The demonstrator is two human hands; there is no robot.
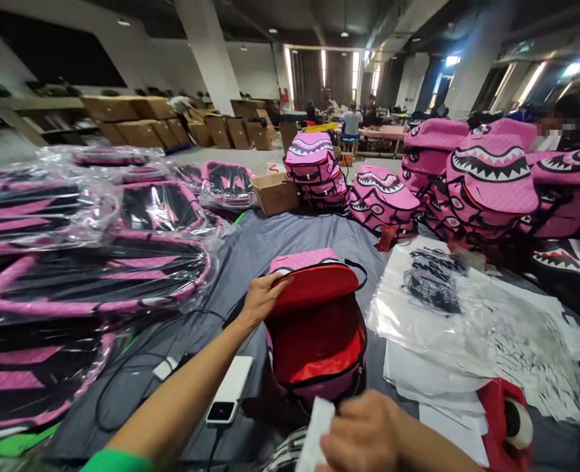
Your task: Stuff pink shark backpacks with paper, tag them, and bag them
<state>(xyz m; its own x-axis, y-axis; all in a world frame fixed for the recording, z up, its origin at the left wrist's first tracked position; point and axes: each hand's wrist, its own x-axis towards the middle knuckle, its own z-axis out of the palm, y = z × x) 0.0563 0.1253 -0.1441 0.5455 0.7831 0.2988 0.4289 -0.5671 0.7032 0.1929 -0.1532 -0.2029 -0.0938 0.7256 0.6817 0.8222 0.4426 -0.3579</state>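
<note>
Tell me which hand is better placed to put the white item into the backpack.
Likely the right hand: it holds the white item near the open backpack, while the left hand holds the flap up.

I have a way into the backpack [314, 367] beneath its lifted flap [314, 288] | right hand [363, 426] crowds the near edge | power bank [231, 390] obstructs left | plastic bags [427, 328] border right | grey cloth [309, 229] offers passage beyond
</note>
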